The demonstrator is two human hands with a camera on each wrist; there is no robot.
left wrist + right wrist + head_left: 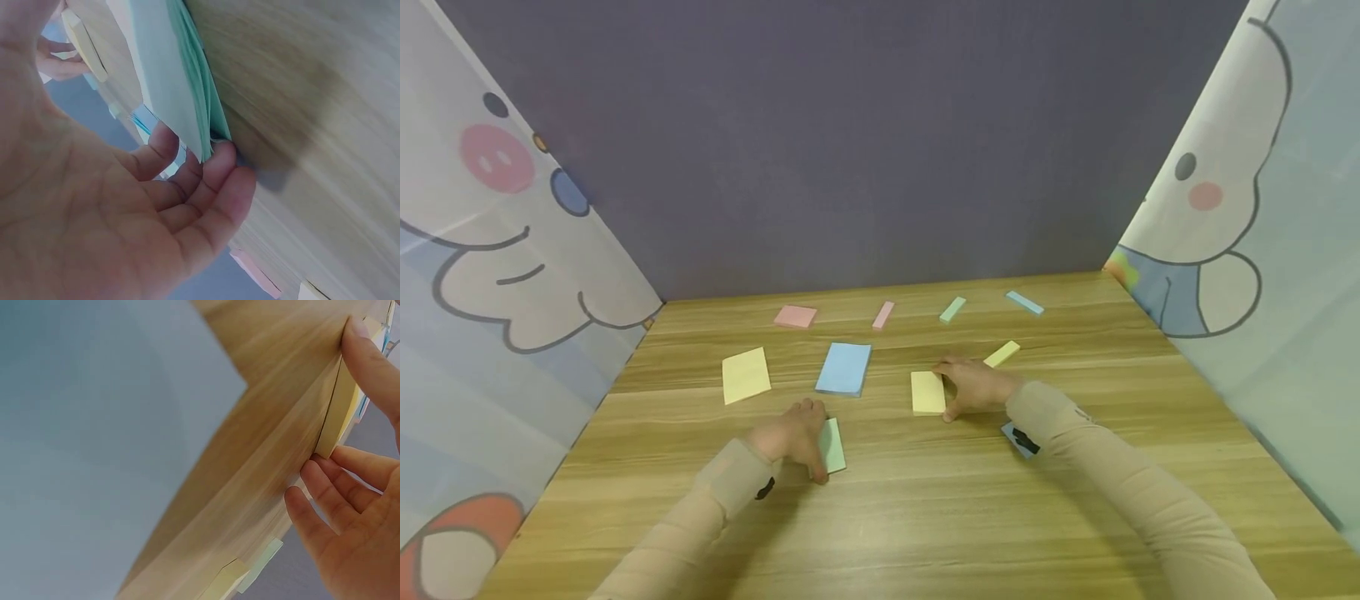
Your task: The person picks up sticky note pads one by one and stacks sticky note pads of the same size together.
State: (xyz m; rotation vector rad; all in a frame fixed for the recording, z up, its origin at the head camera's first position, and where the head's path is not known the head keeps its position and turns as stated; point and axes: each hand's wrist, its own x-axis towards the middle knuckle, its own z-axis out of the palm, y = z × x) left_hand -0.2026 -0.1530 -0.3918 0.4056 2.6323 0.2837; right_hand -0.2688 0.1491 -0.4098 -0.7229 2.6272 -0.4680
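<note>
My left hand [793,433] grips a green sticky note pad [832,446] from its left side, covering part of it. In the left wrist view, the curled fingers [215,178] meet a corner of the green pad [169,69], whose sheets fan slightly apart. A pale yellow sticky note pad [928,393] lies on the table at my right hand [973,385]. Thumb and fingers there hold this pad across its two ends, the thumb at the near end. The right wrist view shows the yellow pad's edge [340,409] low against the wood, between thumb and fingertips.
On the wooden table [910,517] lie a larger yellow pad [746,375], a blue pad [844,368] and a pink pad [795,316]. Narrow strips include pink [883,315], green [952,309], blue [1025,302] and yellow [1002,354]. A dark-blue piece [1017,440] sits partly under the right wrist.
</note>
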